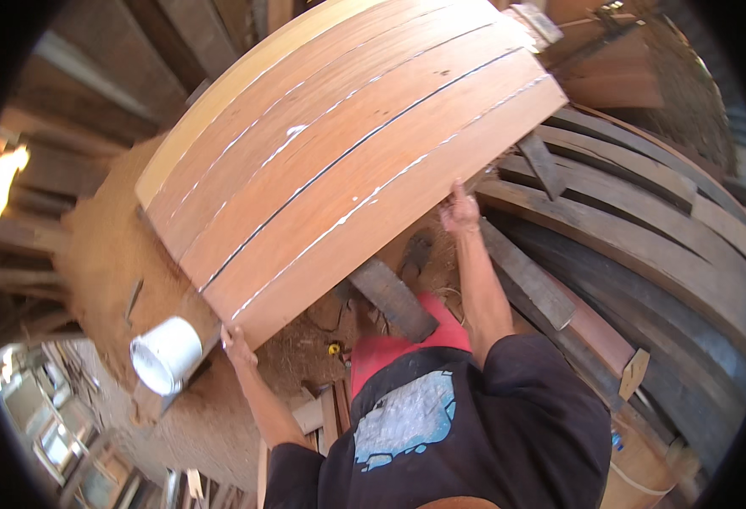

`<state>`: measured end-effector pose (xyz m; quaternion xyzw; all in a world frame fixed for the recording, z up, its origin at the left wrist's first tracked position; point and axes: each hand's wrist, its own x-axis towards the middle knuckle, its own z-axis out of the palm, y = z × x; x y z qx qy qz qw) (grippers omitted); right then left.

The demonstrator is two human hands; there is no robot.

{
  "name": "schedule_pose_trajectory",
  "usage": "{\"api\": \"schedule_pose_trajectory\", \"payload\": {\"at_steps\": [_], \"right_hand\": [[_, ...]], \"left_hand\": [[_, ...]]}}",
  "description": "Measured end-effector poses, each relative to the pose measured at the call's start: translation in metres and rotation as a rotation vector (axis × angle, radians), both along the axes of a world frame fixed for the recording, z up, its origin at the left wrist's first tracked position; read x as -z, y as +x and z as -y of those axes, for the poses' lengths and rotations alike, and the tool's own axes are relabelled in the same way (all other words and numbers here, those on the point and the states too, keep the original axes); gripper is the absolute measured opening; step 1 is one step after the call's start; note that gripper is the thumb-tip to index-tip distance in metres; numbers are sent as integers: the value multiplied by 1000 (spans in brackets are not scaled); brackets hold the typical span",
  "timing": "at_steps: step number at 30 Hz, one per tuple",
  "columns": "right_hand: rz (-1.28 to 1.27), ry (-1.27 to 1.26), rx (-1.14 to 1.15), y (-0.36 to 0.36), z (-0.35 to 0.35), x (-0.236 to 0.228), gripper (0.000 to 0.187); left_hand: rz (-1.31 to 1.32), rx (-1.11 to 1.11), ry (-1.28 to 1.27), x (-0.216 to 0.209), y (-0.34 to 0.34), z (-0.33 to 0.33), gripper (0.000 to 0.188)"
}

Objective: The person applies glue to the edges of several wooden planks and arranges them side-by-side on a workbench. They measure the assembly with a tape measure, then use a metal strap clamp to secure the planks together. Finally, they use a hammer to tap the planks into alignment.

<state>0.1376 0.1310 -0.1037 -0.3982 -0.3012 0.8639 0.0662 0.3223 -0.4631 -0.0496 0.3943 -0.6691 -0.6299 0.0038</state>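
Observation:
A wide wooden panel of several boards lies tilted across the view in front of me. White, glue-like streaks run along most of its seams, and one seam is dark. My left hand is closed on the panel's near left corner. Farther right, my right hand grips the near long edge, its thumb against the side; its other fingers are partly hidden beneath. A thick timber piece juts out from under the panel toward me, between my arms.
A white bucket stands just left of my left hand. Brown sawdust covers the ground on the left. Long stacked timbers fill the right side. A small yellow object lies on the ground between my arms.

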Motion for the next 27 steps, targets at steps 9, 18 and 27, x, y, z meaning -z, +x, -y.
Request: {"api": "schedule_pose_trajectory", "payload": {"at_steps": [9, 18, 27], "right_hand": [[119, -15, -26, 2, -46, 40, 27], [145, 47, -28, -5, -53, 45, 27], [105, 105, -103, -2, -53, 45, 30]], "left_hand": [[-101, -45, 217, 4, 7, 20, 57], [-31, -101, 278, 16, 0, 22, 44], [23, -165, 334, 17, -6, 25, 36]]}}
